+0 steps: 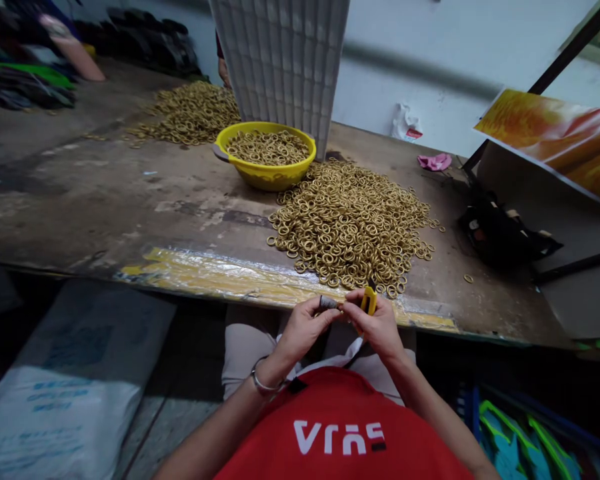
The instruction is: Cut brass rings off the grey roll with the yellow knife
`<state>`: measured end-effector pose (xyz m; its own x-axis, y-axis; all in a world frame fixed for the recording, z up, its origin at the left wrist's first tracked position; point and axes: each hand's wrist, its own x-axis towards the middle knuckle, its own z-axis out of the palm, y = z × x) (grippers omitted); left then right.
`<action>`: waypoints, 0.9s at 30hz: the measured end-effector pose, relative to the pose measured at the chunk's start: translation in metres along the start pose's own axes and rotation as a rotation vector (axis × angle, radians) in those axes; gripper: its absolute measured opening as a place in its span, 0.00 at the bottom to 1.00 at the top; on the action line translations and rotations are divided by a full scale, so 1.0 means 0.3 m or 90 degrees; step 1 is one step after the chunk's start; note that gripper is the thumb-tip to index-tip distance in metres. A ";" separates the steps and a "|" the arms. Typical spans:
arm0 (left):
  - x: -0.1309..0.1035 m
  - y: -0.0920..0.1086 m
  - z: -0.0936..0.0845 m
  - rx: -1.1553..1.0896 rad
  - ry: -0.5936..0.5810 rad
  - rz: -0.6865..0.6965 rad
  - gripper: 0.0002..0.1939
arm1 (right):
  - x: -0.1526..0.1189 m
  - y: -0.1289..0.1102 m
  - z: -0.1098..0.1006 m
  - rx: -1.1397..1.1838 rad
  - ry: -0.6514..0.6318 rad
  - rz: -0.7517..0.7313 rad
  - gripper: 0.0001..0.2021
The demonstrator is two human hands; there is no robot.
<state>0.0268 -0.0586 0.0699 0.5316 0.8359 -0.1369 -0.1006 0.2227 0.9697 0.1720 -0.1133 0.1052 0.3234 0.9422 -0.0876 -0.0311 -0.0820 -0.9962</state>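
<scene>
My right hand (379, 328) grips a yellow utility knife (368, 301) that stands upright between its fingers, dark tip on top. Close beside it, my left hand (303, 328) is closed in a pinch, with a grey wrap (328, 303) round one finger. The fingertips of both hands meet over my lap at the table's front edge. Whatever small thing lies between them is too hidden to make out. Just beyond my hands spreads a heap of gold-coloured rings (355, 220) on the table.
A yellow basin (273, 175) of rings stands behind the heap, against a tall grey ribbed panel (285, 60). Another ring pile (195, 113) lies left of it, near a person's arm (223, 70). A black bag (505, 230) sits at right on the worn table (80, 207).
</scene>
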 end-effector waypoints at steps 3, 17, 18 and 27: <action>0.000 0.003 0.002 -0.092 -0.027 -0.072 0.18 | 0.002 -0.015 -0.007 -0.021 -0.038 -0.013 0.15; -0.021 0.012 0.003 -0.254 -0.188 -0.179 0.22 | 0.025 -0.021 -0.046 -0.206 -0.223 -0.150 0.09; -0.025 0.011 0.003 -0.253 -0.158 -0.167 0.22 | 0.025 -0.017 -0.045 -0.198 -0.210 -0.143 0.08; -0.054 0.036 -0.010 -0.167 -0.078 -0.129 0.19 | 0.011 -0.010 -0.031 -0.103 -0.131 -0.055 0.11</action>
<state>0.0147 -0.0682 0.0821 0.6579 0.6991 -0.2800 -0.1870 0.5118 0.8385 0.1821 -0.1129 0.1079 0.1187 0.9928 -0.0163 0.1448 -0.0335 -0.9889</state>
